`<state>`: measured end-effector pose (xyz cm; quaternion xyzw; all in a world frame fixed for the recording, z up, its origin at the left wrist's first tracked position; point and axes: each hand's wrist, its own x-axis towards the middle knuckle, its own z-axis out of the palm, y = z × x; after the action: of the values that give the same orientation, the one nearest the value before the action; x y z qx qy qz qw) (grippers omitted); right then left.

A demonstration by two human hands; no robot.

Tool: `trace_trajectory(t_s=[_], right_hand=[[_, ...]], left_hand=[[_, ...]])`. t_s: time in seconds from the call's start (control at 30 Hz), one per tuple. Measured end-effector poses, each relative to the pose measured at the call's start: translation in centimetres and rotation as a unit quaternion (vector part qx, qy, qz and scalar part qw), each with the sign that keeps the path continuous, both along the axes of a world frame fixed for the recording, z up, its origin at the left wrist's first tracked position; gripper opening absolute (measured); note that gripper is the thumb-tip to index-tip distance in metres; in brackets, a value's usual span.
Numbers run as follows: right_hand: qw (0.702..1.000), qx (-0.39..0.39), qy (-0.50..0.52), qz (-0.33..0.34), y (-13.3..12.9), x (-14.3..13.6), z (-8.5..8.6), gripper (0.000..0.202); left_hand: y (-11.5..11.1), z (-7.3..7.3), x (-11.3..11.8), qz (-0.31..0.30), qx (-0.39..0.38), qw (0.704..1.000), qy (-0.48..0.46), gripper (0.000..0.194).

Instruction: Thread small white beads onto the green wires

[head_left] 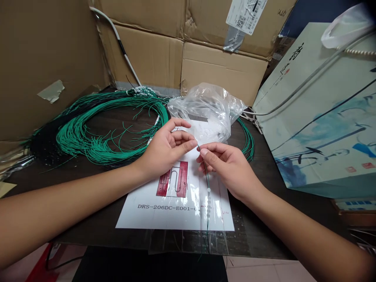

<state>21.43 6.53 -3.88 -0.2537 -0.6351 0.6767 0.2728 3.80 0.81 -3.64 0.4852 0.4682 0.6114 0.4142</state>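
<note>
Over a printed sheet (176, 213), my left hand (169, 147) pinches the upper end of a thin dark wire (206, 176) between thumb and forefinger. Close beside it, my right hand (221, 162) pinches the same wire just below, thumb against forefinger. The wire hangs down past the table's front edge, dark with some green showing. Small white beads (208, 190) sit along its lower part. A transparent plastic bag (205, 105) with white contents lies just beyond my fingertips. Whatever is right between the fingertips is too small to make out.
A large coil of green and black wires (79, 133) covers the left of the table (261, 219). More green wires (248, 141) lie right of the bag. Cardboard boxes (147, 55) wall the back and left. A pale painted paper bag (317, 117) stands at the right, a grey cable (282, 105) before it.
</note>
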Motion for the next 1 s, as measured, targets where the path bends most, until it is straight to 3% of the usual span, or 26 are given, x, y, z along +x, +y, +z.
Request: trace_trajectory(t_s=[0.13, 0.63, 0.83, 1.0], right_hand=[[0.999, 0.042, 0.001, -0.023, -0.19, 0.11, -0.06, 0.023], [0.996, 0.054, -0.020, -0.061, -0.36, -0.07, 0.12, 0.023], [0.995, 0.064, -0.030, -0.065, -0.13, -0.06, 0.30, 0.017], [0.996, 0.066, -0.024, -0.060, -0.05, -0.09, 0.25, 0.017]], left_hand=[[-0.31, 0.05, 0.30, -0.024, 0.012, 1.000, 0.014, 0.032], [-0.56, -0.20, 0.24, -0.037, 0.019, 0.996, 0.079, 0.028], [-0.50, -0.26, 0.26, -0.008, 0.024, 0.993, 0.119, 0.009], [-0.43, -0.27, 0.02, 0.000, 0.010, 0.993, 0.120, 0.006]])
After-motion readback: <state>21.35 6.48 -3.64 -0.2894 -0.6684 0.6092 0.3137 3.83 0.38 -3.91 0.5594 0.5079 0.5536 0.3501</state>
